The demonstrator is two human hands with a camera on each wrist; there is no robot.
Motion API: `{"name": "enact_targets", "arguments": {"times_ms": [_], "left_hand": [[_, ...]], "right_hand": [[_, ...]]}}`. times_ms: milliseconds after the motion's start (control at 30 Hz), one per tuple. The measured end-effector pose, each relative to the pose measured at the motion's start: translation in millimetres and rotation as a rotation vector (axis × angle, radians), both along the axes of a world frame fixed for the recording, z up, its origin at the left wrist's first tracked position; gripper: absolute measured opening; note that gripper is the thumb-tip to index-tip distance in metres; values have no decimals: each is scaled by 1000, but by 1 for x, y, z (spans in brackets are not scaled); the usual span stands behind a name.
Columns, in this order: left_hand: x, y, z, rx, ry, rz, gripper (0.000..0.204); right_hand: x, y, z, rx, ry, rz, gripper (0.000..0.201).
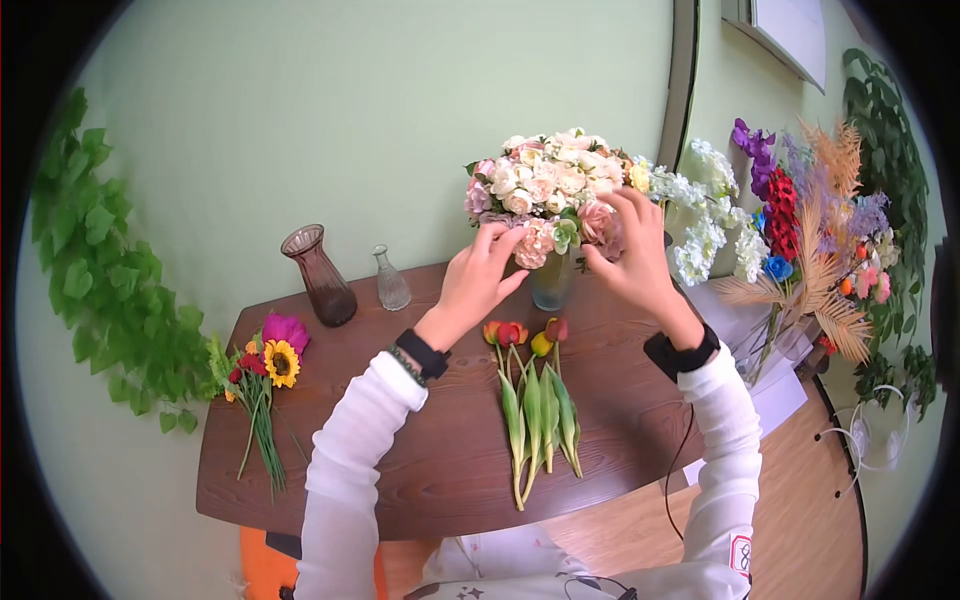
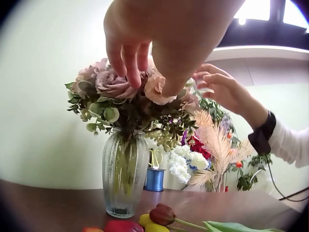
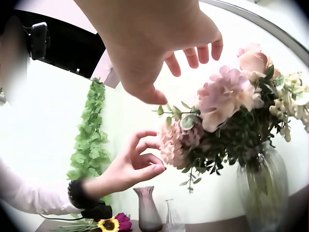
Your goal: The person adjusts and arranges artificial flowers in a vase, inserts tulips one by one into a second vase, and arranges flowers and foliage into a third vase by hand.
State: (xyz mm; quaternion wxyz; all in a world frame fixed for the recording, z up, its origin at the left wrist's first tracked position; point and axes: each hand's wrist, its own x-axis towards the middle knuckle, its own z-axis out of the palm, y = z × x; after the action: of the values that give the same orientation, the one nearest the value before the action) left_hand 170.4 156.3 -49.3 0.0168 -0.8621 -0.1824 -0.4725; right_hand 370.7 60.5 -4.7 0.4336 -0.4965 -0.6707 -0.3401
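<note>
A round bouquet of cream, pink and mauve flowers (image 1: 555, 180) stands in a ribbed clear glass vase (image 2: 124, 179) at the table's back edge. On its left side my left hand (image 1: 482, 278) has its fingers bent loosely, fingertips right at a pale pink hydrangea (image 3: 175, 145); in the left wrist view they overlap a mauve rose (image 2: 113, 84). To the right of the bouquet is my right hand (image 1: 638, 255), thumb and fingers spread apart near a dusty pink rose (image 1: 597, 222). Several red and yellow tulips (image 1: 540, 400) lie on the table between my forearms.
A purple glass vase (image 1: 322, 280) and a small clear vase (image 1: 391, 280) stand left on the dark wooden table (image 1: 420, 490). A bunch with a sunflower (image 1: 281, 363) lies farther left. A blue ribbon spool (image 2: 154, 179) sits behind the bouquet vase; more flowers and tan leaves (image 1: 815, 270) stand right.
</note>
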Motion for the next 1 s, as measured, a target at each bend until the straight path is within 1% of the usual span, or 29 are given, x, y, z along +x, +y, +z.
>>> {"name": "enact_targets", "arguments": {"times_ms": [33,100,133,167,233,267,367,400,467,533,600,667,733,800,833,867,900,933,967,1000], "left_hand": [[8,3,3,144,-1,15,49],[18,9,5,157,11,7,49],[23,13,5,162,-4,-4,46],[26,17,6,166,-18,-14,43],[30,18,12,178,-37,-10,42],[32,17,15,190,-59,-4,41],[38,13,20,154,-96,35,43],[40,12,19,154,-94,36,43],[42,10,17,52,-108,18,45],[40,9,12,67,-89,32,46],[37,10,7,84,-70,46,47],[33,10,5,152,-6,11,48],[32,6,6,171,-24,29,49],[30,0,9,189,-44,45,51],[29,-2,11,254,-57,60,50],[28,-3,12,319,-72,75,48],[26,-3,12,320,-74,77,48],[24,-3,12,360,6,67,45],[23,-2,11,399,87,55,42],[23,-1,9,399,84,55,42]], "right_hand": [[5,5,0,3,3,-3,47],[13,19,-8,-213,-67,1,63],[15,24,-12,-187,-136,30,54],[19,31,-21,-186,-133,30,54],[25,41,-37,-126,-132,80,43],[17,34,-37,-75,-96,154,34],[15,30,-46,-73,-105,183,32],[15,28,-45,-83,-114,174,31],[18,27,-42,-62,-107,166,31],[22,27,-39,-45,-102,157,30],[26,27,-35,25,-5,174,32],[28,26,-35,28,10,146,35],[28,24,-34,29,24,121,39],[27,15,-35,38,4,34,47],[28,13,-39,39,3,34,47],[29,12,-44,41,18,-12,51],[31,12,-47,44,34,-57,56],[32,12,-47,45,31,-55,56],[34,11,-46,64,39,-79,61],[36,11,-46,83,47,-104,66]]}}
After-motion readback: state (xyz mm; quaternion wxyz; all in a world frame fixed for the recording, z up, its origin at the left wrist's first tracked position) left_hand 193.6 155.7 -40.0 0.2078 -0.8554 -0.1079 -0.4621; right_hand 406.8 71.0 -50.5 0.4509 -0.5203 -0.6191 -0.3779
